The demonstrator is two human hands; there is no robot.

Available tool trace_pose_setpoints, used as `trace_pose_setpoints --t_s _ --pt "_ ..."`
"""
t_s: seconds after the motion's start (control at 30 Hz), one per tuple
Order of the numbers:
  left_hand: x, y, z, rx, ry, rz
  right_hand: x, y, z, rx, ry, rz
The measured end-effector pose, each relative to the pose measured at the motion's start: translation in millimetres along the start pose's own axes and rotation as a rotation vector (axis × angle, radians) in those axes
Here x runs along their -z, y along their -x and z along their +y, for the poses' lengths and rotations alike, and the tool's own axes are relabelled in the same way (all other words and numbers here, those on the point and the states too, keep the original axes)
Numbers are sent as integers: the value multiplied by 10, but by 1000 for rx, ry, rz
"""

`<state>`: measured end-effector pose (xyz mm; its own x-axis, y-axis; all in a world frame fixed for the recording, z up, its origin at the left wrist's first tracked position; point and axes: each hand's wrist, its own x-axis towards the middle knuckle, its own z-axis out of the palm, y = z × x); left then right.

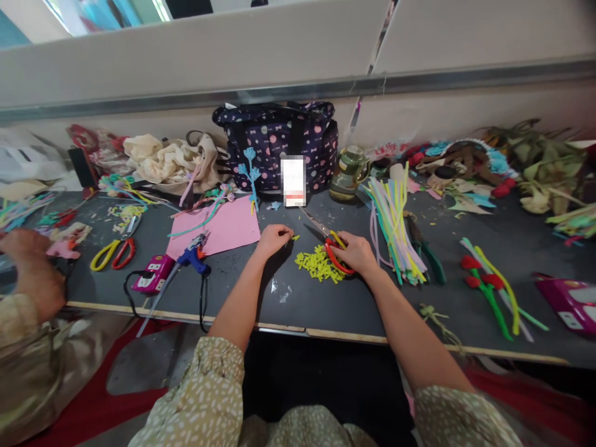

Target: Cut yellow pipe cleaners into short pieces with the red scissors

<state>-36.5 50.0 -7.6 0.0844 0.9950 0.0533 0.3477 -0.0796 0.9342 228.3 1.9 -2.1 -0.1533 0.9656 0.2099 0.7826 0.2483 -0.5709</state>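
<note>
My right hand (356,251) is closed round the red and yellow handles of a pair of scissors (320,226), whose blades point up and left. My left hand (275,239) has its fingers pinched together, with a small yellow-green piece (296,237) at its fingertips. Between and below my hands lies a pile of short yellow-green pieces (319,264) on the dark table (298,304). The scissor handles are at the right side of this pile.
A dotted bag (274,146) and a green jar (347,174) stand at the back. Right are pipe cleaners (395,230) and red flowers (487,282). Left lie pink paper (223,230), a blue glue gun (193,257) and other scissors (114,253). Another person's hand (25,248) is far left.
</note>
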Motion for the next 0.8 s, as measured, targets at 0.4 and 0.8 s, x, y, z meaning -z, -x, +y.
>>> trace_pose_setpoints --t_s 0.4,0.8 --pt "-76 96 169 -218 -182 -28 -31 3 -9 15 12 7" --pt "-154 154 228 -241 -67 48 -20 23 -71 9 87 -49"
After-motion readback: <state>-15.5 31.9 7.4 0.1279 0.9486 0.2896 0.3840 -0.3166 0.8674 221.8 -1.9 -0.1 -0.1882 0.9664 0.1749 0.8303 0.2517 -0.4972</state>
